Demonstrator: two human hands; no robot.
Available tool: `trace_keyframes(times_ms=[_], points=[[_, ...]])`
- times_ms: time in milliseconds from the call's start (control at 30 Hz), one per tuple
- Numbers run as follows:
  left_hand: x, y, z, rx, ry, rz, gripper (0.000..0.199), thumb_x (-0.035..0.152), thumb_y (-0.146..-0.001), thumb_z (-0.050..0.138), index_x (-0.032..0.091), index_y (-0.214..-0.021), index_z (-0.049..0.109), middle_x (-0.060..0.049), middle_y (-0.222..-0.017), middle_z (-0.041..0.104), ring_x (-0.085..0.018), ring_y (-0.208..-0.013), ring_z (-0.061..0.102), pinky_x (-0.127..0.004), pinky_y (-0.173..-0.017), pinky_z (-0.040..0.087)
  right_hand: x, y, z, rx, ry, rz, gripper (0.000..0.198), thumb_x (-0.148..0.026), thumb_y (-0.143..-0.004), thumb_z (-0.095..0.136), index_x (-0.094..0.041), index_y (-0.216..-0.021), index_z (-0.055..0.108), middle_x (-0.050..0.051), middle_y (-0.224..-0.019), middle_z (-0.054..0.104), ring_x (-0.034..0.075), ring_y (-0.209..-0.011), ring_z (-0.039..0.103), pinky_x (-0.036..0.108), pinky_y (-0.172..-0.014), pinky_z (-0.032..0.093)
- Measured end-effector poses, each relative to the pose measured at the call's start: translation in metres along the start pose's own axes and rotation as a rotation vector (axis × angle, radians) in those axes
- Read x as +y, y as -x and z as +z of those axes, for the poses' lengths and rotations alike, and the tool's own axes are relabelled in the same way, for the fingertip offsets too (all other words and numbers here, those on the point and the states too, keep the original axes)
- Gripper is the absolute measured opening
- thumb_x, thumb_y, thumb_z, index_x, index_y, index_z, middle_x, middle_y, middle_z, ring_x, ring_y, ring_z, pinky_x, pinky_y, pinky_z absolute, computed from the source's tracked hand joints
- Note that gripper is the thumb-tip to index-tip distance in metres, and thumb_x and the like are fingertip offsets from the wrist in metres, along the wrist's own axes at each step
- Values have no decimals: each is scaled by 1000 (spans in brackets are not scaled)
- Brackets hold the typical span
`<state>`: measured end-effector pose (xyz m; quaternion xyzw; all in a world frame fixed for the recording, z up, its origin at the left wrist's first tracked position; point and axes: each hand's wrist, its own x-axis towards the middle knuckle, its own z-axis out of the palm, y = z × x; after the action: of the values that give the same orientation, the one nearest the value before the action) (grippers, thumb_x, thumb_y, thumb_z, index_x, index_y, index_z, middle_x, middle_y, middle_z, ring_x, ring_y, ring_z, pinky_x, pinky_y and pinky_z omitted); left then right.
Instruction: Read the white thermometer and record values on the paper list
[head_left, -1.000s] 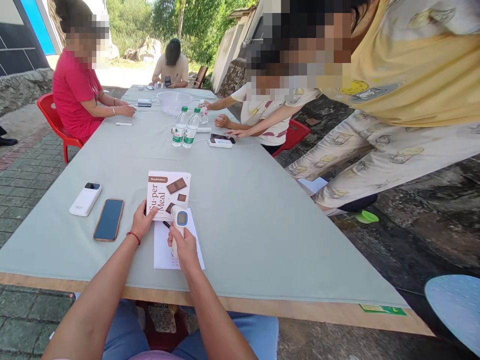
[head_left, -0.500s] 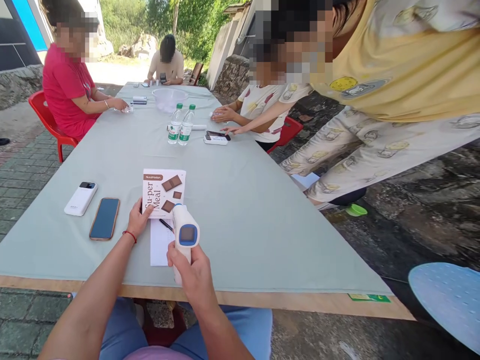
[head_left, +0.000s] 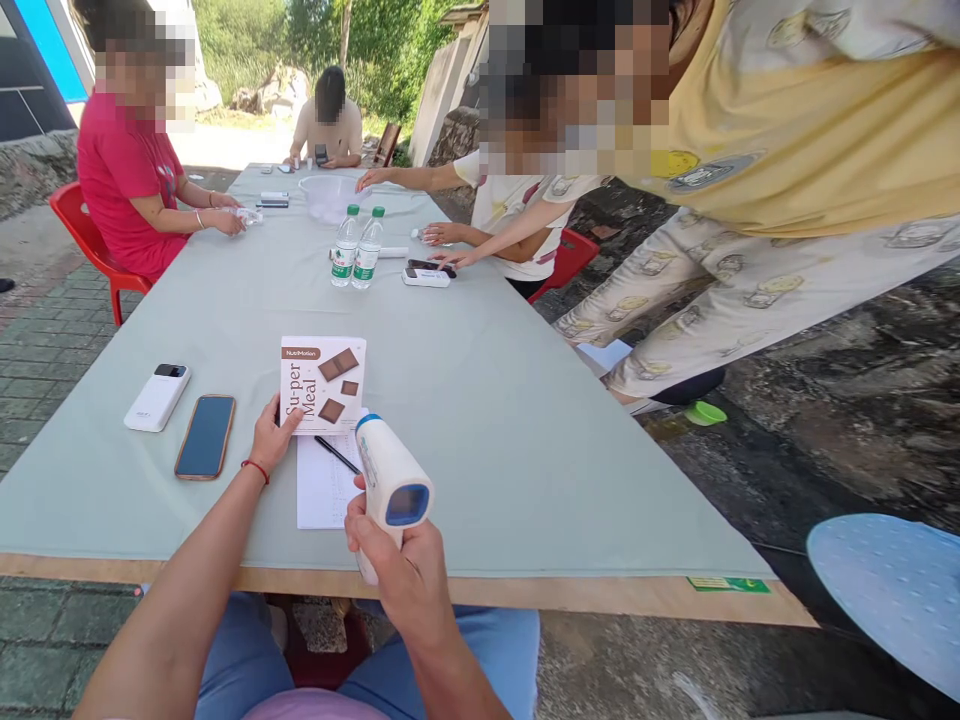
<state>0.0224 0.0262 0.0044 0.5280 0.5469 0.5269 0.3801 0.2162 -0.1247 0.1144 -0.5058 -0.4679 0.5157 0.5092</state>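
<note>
My left hand [head_left: 276,437] grips the lower left corner of a white and brown box [head_left: 322,385] printed "Su-per Meal", its thumb across the front. My right hand [head_left: 401,560] is wrapped round the handle of a white and blue infrared thermometer [head_left: 394,470], which tilts with its nose up and left towards the box's lower edge. The thermometer's small screen faces back at me. Beneath the box lies a white sheet of paper [head_left: 321,500] with a black pen [head_left: 337,455] on it, partly covered by the box and thermometer.
Left of the box lie a smartphone [head_left: 205,436] and a white power bank [head_left: 157,398]. Two water bottles [head_left: 356,250] stand mid-table, before a clear plastic basin [head_left: 330,200]. Several people are round the table [head_left: 480,430]; a person in yellow [head_left: 795,130] leans in from the right.
My right hand has turned the thermometer, tilting its nose to the left and its screen to the right. The box stays in my left hand. A seated person's arm now reaches to the basin.
</note>
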Motion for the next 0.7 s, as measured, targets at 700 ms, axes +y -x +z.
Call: trace_keyframes(times_ms=[700], points=[[3, -88, -4, -259, 151, 22, 75, 36, -68, 78, 20, -133, 44, -12, -133, 58, -31, -124, 53, -51, -105, 42, 121, -103, -141, 57, 1430, 9, 42, -42, -92, 53, -16, -124, 57, 13, -108, 64, 26, -99, 62, 32, -77, 42]])
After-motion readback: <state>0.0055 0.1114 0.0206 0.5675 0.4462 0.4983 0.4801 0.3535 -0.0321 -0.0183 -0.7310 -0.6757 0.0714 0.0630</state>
